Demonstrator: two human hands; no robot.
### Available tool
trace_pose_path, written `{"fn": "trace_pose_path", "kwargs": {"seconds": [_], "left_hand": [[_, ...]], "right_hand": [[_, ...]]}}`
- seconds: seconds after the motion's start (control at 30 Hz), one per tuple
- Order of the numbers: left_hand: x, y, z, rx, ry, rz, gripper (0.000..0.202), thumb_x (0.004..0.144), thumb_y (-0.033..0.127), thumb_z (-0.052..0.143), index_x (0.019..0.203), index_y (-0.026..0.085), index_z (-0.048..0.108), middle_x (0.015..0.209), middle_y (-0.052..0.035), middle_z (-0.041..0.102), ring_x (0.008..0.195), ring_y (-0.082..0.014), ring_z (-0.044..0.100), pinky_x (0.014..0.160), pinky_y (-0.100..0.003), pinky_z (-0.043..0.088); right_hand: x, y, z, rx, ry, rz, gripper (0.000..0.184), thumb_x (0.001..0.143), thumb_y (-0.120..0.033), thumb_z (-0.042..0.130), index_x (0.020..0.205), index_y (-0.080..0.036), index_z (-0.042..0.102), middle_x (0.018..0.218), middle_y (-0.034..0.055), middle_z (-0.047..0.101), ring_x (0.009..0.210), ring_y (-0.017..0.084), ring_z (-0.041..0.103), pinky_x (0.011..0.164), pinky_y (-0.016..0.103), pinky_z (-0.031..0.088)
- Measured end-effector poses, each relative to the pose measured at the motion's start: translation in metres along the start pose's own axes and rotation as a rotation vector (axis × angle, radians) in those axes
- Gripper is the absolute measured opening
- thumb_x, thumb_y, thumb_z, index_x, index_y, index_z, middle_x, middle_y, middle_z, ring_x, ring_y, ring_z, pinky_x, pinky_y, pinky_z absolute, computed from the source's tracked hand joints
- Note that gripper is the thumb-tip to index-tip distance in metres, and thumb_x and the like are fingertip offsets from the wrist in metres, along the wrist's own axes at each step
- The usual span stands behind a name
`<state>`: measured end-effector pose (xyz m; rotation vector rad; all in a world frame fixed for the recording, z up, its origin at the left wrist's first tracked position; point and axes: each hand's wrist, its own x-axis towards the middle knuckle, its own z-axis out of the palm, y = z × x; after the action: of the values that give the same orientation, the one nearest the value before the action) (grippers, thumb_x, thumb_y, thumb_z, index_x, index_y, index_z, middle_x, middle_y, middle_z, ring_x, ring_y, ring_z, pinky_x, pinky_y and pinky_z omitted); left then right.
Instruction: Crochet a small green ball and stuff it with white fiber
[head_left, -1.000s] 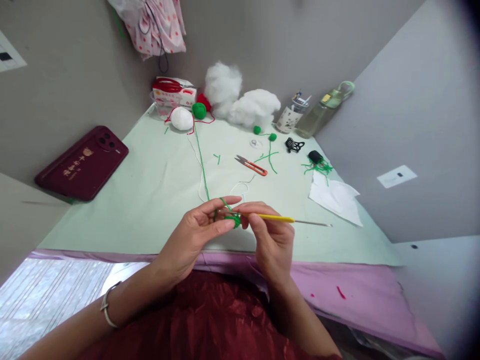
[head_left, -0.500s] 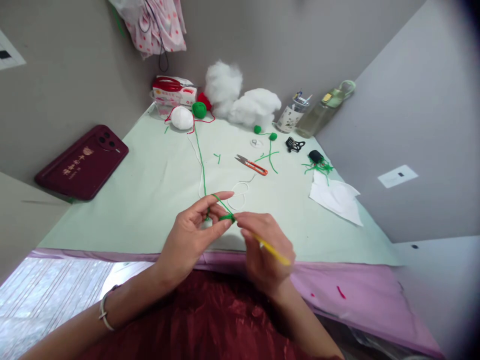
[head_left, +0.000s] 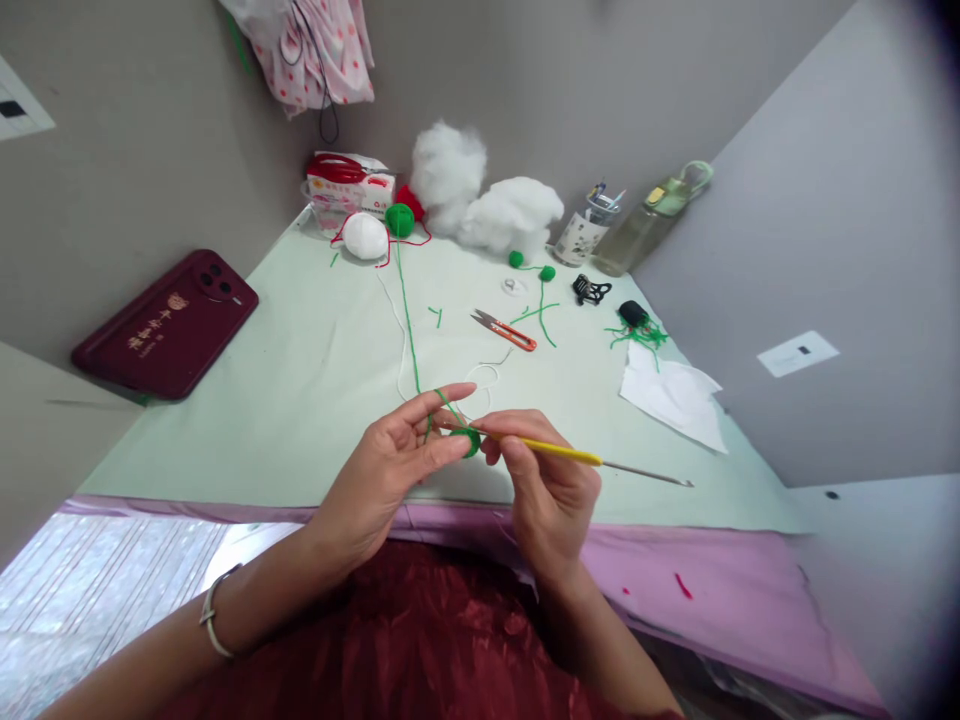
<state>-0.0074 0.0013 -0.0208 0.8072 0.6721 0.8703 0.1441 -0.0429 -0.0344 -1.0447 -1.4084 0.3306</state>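
Head view: our left hand point(head_left: 381, 470), nearly closed, pinches a green crocheted piece point(head_left: 472, 443); our closed right hand point(head_left: 561, 487) grips a yellow-handled metal hook point(head_left: 564, 451); thin green yarn point(head_left: 409, 332) may slip if left forefinger point(head_left: 457, 390) relaxes.

Head view, one camera worn on the person's head. Faces forward and down, from above the dark red garment point(head_left: 360, 640) at the bottom edge. Left hand point(head_left: 390, 460) and right hand point(head_left: 555, 480) lie close, just below frame centre. Pale green table point(head_left: 300, 340) recedes to back wall point(head_left: 570, 90); right wall point(head_left: 847, 220) slants alongside. Field wide; upper right corner dark.
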Motion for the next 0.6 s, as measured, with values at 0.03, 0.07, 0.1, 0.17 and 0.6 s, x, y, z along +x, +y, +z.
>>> {"fn": "trace_pose_path", "kwargs": {"seconds": [0.03,0.07,0.1,0.17,0.6], "left_hand": [[0.000,-0.001,0.000,-0.014,0.005,-0.002,0.044,0.082,0.026,0.088,0.124,0.027,0.079,0.091,0.0003,0.069,0.084,-0.0124,0.059,0.083,-0.023,0.047],[0.001,-0.001,0.000,-0.035,-0.001,-0.025,0.044,0.082,0.026,0.087,0.125,0.026,0.079,0.087,0.0012,0.067,0.076,-0.0105,0.056,0.080,-0.023,0.048],[0.002,-0.001,0.000,-0.061,-0.020,-0.069,0.044,0.082,0.027,0.087,0.125,0.025,0.079,0.080,0.0028,0.064,0.066,-0.0081,0.051,0.077,-0.023,0.048],[0.004,0.001,-0.003,-0.125,-0.062,-0.170,0.041,0.083,0.028,0.086,0.123,0.021,0.080,0.065,0.0075,0.052,0.052,-0.0049,0.033,0.073,-0.023,0.049],[0.001,0.001,-0.007,0.097,-0.020,0.035,0.033,0.085,0.030,0.085,0.117,0.029,0.083,0.094,-0.0013,0.070,0.093,-0.0169,0.061,0.092,-0.029,0.047]], "right_hand": [[-0.003,0.001,0.000,-0.085,0.003,-0.056,0.024,0.101,-0.013,0.061,0.112,-0.027,0.077,0.098,0.0053,0.079,0.086,0.019,0.073,0.072,0.034,0.061],[-0.005,0.001,-0.001,-0.176,-0.001,-0.127,0.027,0.099,-0.011,0.063,0.115,-0.027,0.077,0.102,0.0063,0.079,0.089,0.019,0.073,0.074,0.034,0.062],[-0.008,0.001,-0.002,-0.257,-0.010,-0.195,0.030,0.097,-0.009,0.066,0.118,-0.027,0.077,0.105,0.0072,0.078,0.092,0.020,0.073,0.076,0.035,0.062],[-0.009,0.002,-0.005,-0.311,-0.019,-0.255,0.033,0.096,-0.008,0.067,0.120,-0.027,0.077,0.108,0.0081,0.078,0.095,0.020,0.073,0.078,0.035,0.062],[0.006,0.006,-0.007,0.195,0.028,0.255,0.019,0.103,-0.030,0.061,0.098,-0.022,0.077,0.090,0.0049,0.078,0.069,0.014,0.067,0.062,0.030,0.057]]}}
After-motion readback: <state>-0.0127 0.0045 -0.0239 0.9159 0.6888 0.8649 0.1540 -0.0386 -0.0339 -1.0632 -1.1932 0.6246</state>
